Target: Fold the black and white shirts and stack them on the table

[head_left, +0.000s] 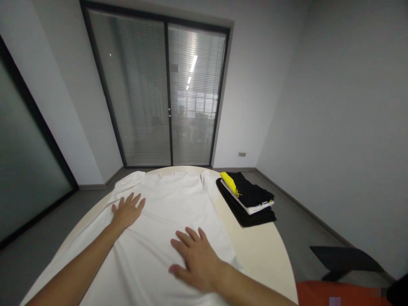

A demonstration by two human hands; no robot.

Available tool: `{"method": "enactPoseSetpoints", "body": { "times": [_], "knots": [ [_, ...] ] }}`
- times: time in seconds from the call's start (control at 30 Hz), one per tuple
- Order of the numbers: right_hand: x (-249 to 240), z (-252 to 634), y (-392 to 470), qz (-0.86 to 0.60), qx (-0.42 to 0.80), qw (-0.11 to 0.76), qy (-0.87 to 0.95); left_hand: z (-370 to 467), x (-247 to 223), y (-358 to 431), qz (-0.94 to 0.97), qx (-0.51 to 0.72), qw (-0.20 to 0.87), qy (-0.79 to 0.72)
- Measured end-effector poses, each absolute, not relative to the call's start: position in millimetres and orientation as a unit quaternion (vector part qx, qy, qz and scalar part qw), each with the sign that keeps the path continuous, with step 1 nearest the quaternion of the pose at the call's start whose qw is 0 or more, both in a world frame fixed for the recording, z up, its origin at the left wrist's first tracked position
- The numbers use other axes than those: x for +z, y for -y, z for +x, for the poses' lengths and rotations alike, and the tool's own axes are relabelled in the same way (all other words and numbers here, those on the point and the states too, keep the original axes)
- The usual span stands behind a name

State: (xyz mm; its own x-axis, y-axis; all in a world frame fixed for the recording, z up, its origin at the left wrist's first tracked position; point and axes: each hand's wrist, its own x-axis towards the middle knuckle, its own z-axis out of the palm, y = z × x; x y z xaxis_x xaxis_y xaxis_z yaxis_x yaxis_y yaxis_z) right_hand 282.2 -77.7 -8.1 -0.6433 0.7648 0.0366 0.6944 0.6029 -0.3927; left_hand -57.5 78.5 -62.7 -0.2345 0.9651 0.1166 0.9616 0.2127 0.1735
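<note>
A white T-shirt [172,199] lies spread over the round table, its neckline and sleeves toward the far edge. Soft creases run across its lower half. My left hand [128,211] rests on the upper left of the shirt, palm down with fingers spread. Nearer to me and to the right, my right hand [196,258] is over the shirt's lower right part, its fingers also stretched apart. Neither hand holds anything. The shirt's bottom hem is out of view toward me.
To the right of the shirt, a stack of folded clothes [247,193] in black, white and yellow sits near the edge of the cream table [261,248]. An orange chair [338,293] with a black armrest [346,258] stands at lower right. Glass panels with blinds [194,127] are beyond.
</note>
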Motion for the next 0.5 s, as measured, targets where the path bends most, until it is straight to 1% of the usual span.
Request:
{"method": "enactPoseSetpoints", "body": {
  "times": [0.1, 0.17, 0.27, 0.37, 0.5],
  "knots": [
    [-6, 289, 55, -0.449, 0.147, 0.105, 0.875, -72, -60, -76, 0.591, 0.104, 0.009, -0.8],
    [-9, 292, 37, -0.492, 0.147, 0.087, 0.854, -78, -60, -75, 0.572, 0.105, 0.007, -0.814],
    [-15, 292, 24, -0.506, 0.155, 0.073, 0.845, -79, -59, -73, 0.549, 0.103, 0.01, -0.829],
    [-23, 292, 32, -0.499, 0.157, 0.065, 0.85, -75, -53, -66, 0.535, 0.065, 0.025, -0.842],
    [-23, 297, 58, -0.487, 0.143, 0.061, 0.86, -62, -38, -56, 0.564, -0.009, -0.032, -0.825]
  ]
}}
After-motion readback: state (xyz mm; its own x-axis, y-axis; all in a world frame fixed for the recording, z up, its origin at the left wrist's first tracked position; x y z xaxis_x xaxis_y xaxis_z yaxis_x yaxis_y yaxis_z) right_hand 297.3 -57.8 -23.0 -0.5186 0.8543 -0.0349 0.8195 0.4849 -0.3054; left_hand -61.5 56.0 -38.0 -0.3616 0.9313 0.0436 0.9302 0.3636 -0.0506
